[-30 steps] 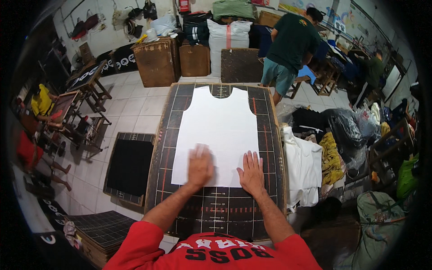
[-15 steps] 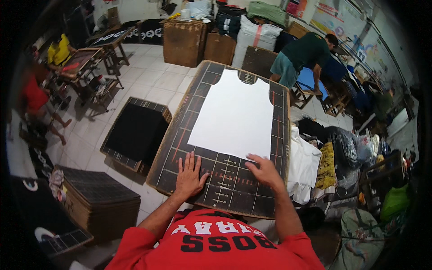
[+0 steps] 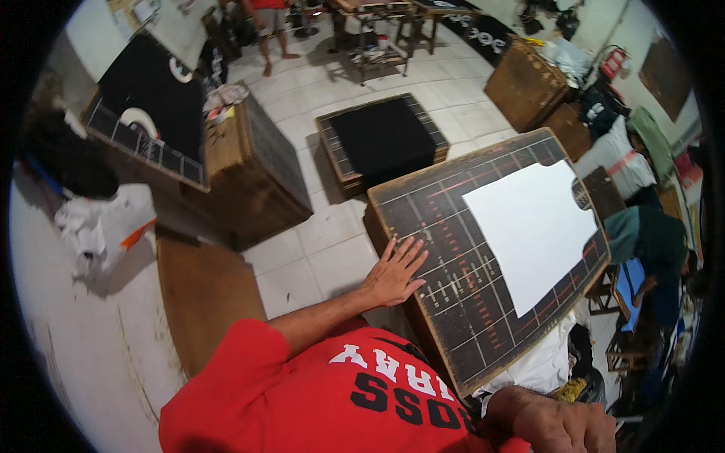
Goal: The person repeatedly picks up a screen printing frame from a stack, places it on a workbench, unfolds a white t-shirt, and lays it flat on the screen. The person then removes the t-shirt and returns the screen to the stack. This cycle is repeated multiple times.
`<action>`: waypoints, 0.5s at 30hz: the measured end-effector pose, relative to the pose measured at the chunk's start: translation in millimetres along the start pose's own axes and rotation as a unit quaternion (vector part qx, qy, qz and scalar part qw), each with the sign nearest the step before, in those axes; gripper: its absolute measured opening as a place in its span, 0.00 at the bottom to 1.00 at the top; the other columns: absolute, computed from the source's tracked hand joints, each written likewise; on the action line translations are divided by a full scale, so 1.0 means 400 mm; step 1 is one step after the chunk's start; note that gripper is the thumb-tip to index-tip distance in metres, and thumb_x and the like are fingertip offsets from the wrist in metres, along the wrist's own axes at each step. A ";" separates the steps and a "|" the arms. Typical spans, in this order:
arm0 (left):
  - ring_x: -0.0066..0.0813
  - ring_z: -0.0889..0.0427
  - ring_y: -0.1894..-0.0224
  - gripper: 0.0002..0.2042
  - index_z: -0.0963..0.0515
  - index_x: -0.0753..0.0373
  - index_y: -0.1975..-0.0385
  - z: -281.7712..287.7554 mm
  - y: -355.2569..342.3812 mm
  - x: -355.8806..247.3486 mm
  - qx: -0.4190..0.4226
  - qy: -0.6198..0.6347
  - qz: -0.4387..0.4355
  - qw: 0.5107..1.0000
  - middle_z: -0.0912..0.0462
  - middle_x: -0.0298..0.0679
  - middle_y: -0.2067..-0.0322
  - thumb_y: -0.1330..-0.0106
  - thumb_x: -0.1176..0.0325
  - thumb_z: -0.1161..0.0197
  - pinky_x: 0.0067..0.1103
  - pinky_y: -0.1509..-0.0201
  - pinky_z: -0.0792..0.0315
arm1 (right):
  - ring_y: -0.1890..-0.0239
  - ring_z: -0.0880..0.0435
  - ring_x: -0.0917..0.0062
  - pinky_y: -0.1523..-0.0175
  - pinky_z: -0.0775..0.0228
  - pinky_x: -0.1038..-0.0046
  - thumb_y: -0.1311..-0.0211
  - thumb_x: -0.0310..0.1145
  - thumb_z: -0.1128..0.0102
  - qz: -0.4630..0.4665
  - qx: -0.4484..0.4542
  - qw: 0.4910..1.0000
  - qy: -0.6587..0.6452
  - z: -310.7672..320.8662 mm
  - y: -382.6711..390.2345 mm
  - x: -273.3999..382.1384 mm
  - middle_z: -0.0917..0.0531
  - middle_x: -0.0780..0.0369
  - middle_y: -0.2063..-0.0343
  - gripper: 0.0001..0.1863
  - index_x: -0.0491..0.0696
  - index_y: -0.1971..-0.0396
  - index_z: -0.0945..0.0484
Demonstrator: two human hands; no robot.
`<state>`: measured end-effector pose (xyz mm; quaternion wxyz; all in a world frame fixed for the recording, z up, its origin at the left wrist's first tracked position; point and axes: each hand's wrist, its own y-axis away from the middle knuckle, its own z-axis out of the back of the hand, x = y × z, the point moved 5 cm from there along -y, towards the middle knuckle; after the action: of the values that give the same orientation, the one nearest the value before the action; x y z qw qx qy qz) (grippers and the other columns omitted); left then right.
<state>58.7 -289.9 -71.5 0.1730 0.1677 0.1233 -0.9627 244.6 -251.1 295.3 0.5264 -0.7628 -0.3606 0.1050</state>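
My left hand (image 3: 396, 273) lies flat with its fingers spread on the near left edge of a dark board (image 3: 453, 332) marked with a pale grid and red lines. It holds nothing. On the board rests a white cut fabric panel (image 3: 532, 230), shaped like the body of a sleeveless shirt and spread flat, a short way right of my left hand. My right hand (image 3: 559, 426) is raised at the lower right, off the board, close to my red shirt (image 3: 325, 400). Its fingers curl under, and whatever they may hold is hidden.
Beyond the board, black fabric (image 3: 387, 137) covers a lower stack of boards. A tall board stack (image 3: 264, 166) stands at the left, beside a brown panel (image 3: 204, 302). White cloth (image 3: 536, 362) lies past the board's right side. At far right a person (image 3: 649, 234) bends over a table.
My view has swung left, so the board appears further right and turned. My right hand has left the board and risen to the lower right. The left hand stays flat on the board.
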 end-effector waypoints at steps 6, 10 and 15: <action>0.49 0.44 0.24 0.31 0.36 0.63 0.30 -0.038 0.201 0.008 -0.043 0.077 0.092 0.992 0.38 0.52 0.28 0.26 0.49 0.45 0.48 0.23 0.50 | 0.55 0.11 0.68 0.35 0.31 0.62 0.32 0.28 0.39 -0.273 0.085 0.958 0.008 0.088 0.022 -0.052 0.10 0.59 0.63 0.07 0.47 0.65 0.11; 0.55 0.39 0.27 0.33 0.32 0.64 0.32 -0.108 0.505 0.229 -0.086 0.049 0.304 0.947 0.35 0.57 0.31 0.32 0.50 0.38 0.48 0.27 0.44 | 0.61 0.09 0.56 0.43 0.22 0.54 0.38 0.27 0.34 -0.324 -0.022 0.942 0.090 0.093 0.109 -0.114 0.10 0.50 0.67 0.05 0.42 0.68 0.12; 0.55 0.48 0.23 0.37 0.34 0.64 0.31 -0.080 1.125 0.524 -0.086 0.073 0.682 0.722 0.41 0.53 0.27 0.34 0.46 0.39 0.50 0.23 0.52 | 0.66 0.10 0.58 0.56 0.17 0.58 0.38 0.34 0.33 -0.416 -0.015 0.878 0.234 0.124 0.199 -0.181 0.11 0.50 0.66 0.12 0.39 0.65 0.13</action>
<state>50.8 -751.1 -258.2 0.7874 0.2603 0.0702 -0.5543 200.9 -277.5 188.5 0.5791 -0.5523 -0.5130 -0.3105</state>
